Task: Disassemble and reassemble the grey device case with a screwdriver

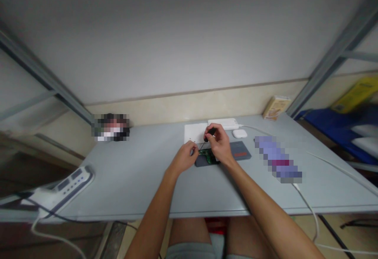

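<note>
My right hand (pixel 220 145) is closed round the black handle of a screwdriver (pixel 210 133). Its thin shaft slants down and left to a small green circuit board (pixel 209 156); whether the tip touches is too blurred to tell. The board lies on a dark grey flat box (pixel 240 151) with reddish lettering, and my right hand partly covers both. At the board's left end, my left hand (pixel 185 157) has its fingers pinched together. What they grip, if anything, is hidden. Behind the hands lies a white sheet (pixel 193 132) with small dark specks on it.
A white power bank (pixel 224 124) with a cable and a white earbud case (pixel 239 133) lie behind my right hand. To the right is a pixelated phone-like shape (pixel 277 158) near a cable. A power strip (pixel 66 188) lies left; a yellowish box (pixel 276 107) stands back right.
</note>
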### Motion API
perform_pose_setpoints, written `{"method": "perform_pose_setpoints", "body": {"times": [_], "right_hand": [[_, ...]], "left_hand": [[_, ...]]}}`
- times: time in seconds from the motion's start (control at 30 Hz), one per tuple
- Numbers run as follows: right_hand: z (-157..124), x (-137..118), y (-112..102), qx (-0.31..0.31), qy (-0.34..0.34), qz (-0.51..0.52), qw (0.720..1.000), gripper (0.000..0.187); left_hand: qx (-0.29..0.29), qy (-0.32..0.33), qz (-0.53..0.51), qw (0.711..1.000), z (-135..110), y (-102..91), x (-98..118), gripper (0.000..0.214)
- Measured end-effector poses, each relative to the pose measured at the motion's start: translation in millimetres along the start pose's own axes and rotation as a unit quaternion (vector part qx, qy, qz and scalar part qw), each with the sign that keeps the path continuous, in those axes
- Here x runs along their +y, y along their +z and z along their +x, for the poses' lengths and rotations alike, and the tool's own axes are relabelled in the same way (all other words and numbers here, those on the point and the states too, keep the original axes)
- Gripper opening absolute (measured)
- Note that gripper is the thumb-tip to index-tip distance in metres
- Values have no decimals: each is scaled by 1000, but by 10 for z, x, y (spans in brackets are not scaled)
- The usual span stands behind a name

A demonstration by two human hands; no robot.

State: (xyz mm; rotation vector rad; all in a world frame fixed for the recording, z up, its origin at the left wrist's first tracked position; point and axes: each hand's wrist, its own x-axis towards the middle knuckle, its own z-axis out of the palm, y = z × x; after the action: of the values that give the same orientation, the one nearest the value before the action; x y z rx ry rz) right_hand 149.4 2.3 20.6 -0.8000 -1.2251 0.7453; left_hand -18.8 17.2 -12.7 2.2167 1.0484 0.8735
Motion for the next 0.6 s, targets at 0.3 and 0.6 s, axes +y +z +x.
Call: {"method": "perform_pose_setpoints", "body": {"times": [0.3, 0.6], "right_hand": [[-12, 5, 3, -4, -12, -7, 1000, 15], [-17, 15, 3, 1, -23, -26, 999, 14]], "left_hand": [[2, 4, -3, 1000, 5, 13, -11, 15], [3, 2, 1, 1000, -4, 10, -22, 15]]}}
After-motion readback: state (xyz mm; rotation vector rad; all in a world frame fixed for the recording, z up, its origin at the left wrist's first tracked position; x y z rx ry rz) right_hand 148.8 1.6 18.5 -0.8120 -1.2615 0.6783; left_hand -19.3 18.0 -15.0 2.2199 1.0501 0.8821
